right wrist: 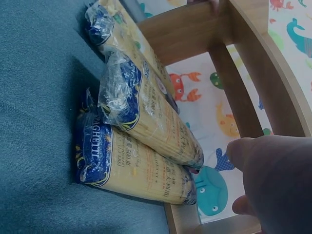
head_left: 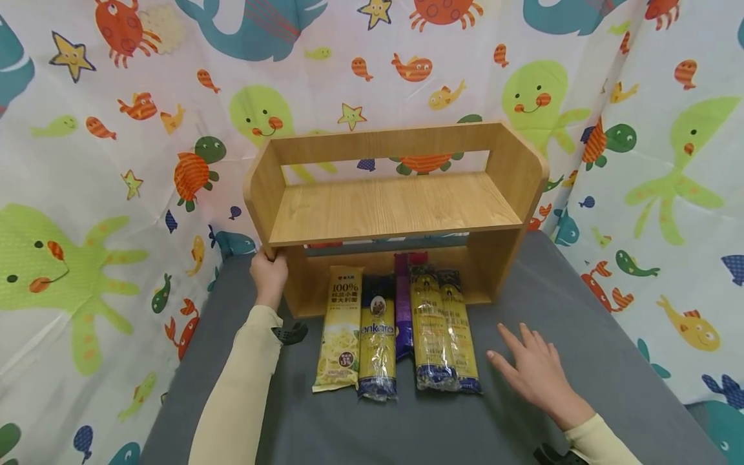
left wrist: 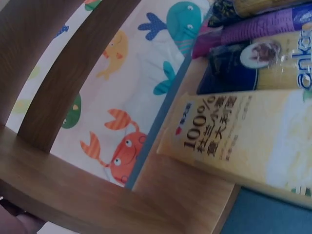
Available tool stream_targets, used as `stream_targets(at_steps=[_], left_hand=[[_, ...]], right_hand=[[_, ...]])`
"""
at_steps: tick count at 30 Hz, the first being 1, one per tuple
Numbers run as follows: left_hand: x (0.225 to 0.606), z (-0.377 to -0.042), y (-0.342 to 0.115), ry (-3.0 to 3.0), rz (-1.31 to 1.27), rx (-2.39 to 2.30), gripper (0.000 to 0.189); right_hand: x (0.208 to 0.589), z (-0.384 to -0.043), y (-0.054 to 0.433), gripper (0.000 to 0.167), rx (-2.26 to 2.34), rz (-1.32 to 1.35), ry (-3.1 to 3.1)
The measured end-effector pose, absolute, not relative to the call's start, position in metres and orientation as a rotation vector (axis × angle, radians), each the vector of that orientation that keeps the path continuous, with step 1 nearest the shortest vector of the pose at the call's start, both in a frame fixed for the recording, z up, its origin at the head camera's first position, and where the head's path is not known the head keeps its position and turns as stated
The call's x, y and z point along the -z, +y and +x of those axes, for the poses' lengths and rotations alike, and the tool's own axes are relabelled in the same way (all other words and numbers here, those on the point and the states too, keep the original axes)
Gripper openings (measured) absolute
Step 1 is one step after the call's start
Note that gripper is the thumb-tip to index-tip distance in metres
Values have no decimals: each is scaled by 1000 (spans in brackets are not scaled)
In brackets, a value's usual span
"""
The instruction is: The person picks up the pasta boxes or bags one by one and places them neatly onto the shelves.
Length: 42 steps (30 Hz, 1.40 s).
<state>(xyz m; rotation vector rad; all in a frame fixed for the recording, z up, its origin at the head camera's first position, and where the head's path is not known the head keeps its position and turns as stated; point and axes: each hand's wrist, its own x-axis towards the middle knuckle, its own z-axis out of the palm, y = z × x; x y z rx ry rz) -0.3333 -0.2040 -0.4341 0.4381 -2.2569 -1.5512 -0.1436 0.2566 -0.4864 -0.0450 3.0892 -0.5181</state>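
Observation:
A two-tier wooden shelf stands on the grey table. My left hand grips the front edge of its left side panel, just below the middle board; part of that hand shows at the panel in the left wrist view. Packs of pasta lean out of the lower tier: a pale yellow pack, a blue-ended pack, a purple pack behind, and two spaghetti packs overlapping at the right. To the right of these, my right hand is over the table with fingers spread, holding nothing.
The grey tabletop extends in front of the shelf and to both sides. A white curtain printed with sea animals hangs behind and along the sides. Dark bands are on both wrists.

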Motion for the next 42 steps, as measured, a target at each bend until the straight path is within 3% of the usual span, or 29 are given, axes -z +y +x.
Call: stream_targets(at_steps=[32, 42], left_hand=[[442, -336, -208, -2317, 384, 1483, 44], [440, -334, -207, -2312, 396, 1503, 45]], right_hand=[[489, -150, 249, 68, 608, -114, 3047], [498, -167, 239, 64, 842, -123, 2999]])
